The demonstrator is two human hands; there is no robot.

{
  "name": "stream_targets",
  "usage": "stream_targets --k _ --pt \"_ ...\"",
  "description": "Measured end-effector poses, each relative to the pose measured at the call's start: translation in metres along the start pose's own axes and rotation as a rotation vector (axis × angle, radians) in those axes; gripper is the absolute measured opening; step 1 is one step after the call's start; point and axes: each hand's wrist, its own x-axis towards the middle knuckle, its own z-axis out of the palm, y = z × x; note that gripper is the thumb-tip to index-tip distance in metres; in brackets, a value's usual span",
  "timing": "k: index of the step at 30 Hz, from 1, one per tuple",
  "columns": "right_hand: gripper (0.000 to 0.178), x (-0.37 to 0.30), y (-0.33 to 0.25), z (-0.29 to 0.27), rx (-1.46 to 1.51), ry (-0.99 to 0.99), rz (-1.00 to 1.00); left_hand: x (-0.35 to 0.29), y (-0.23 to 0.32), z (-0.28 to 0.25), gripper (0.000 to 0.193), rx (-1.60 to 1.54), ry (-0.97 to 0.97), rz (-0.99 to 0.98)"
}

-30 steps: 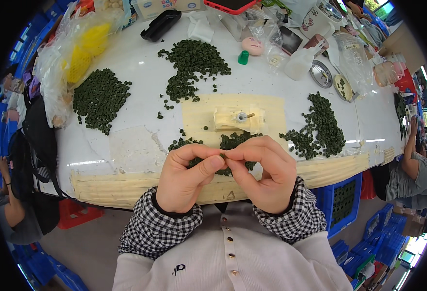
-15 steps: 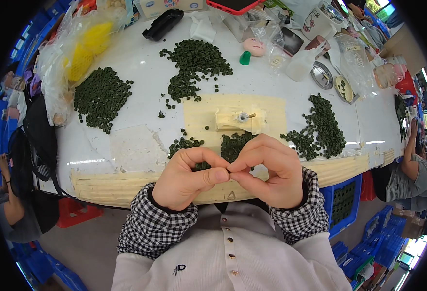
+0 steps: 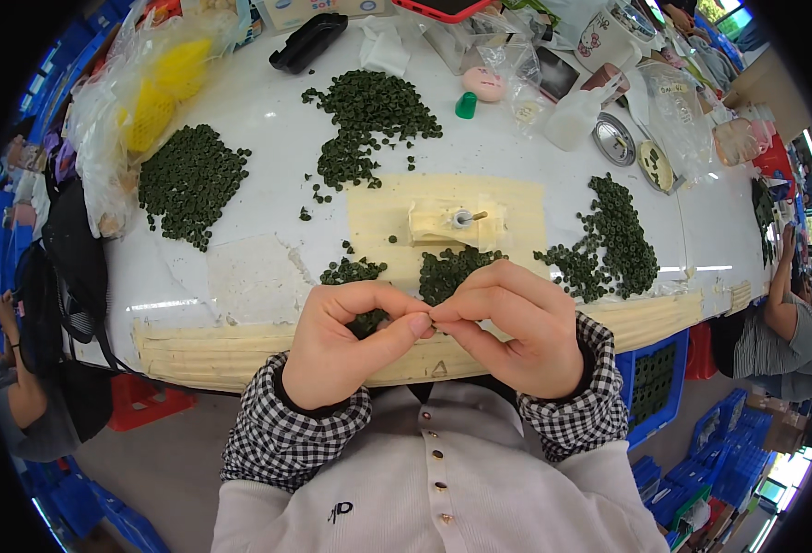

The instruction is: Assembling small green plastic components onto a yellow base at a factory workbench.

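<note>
My left hand [image 3: 346, 336] and my right hand [image 3: 528, 332] meet at their fingertips above the table's near edge. Both are closed in a pinch, thumb against forefinger. Whatever sits between the fingertips is too small and hidden to make out. Just beyond the hands lie two small heaps of dark green, small round parts, a left heap [image 3: 353, 270] and a middle heap [image 3: 457, 267], partly covered by my fingers. Behind them a block wrapped in pale tape [image 3: 429, 223] carries a short metal post [image 3: 463, 219] with a thin brownish tip.
More dark green parts form a left pile [image 3: 192, 180], a back pile [image 3: 383, 103] and a right pile [image 3: 620, 244]. A black case [image 3: 309, 44], a green cap [image 3: 466, 105], a round tin [image 3: 613, 140] and plastic bags [image 3: 102, 138] stand around. A blue crate [image 3: 653, 392] is below right.
My left hand has tilted and shifted slightly left, its fingertips still against the right hand's. The dark speck seen earlier between the fingertips is now mostly covered.
</note>
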Motion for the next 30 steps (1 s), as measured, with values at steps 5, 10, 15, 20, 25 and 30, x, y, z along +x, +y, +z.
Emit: stream_targets --k 5,10,15,20,25,30 --pt "0.014 -0.001 -0.002 0.006 0.261 0.008 0.217 -0.001 -0.007 0.002 0.007 -0.017 0.088 0.015" --pt "0.012 -0.008 0.003 0.019 0.515 0.078 0.407 -0.002 -0.007 0.005 0.006 0.046 0.146 0.049" --pt "0.013 -0.008 0.001 0.022 0.478 0.081 0.38 -0.003 -0.01 0.006 0.005 0.094 0.173 0.116" --pt "0.013 -0.008 0.002 0.024 0.462 0.087 0.395 -0.004 -0.01 0.004 0.003 0.054 0.197 0.083" --pt "0.01 -0.003 0.001 0.013 0.16 0.111 0.306 -0.008 -0.005 -0.011 0.005 0.082 0.292 -0.063" --pt "0.01 -0.006 0.001 0.008 0.061 0.084 0.284 -0.011 -0.004 -0.022 0.007 0.051 0.364 -0.114"
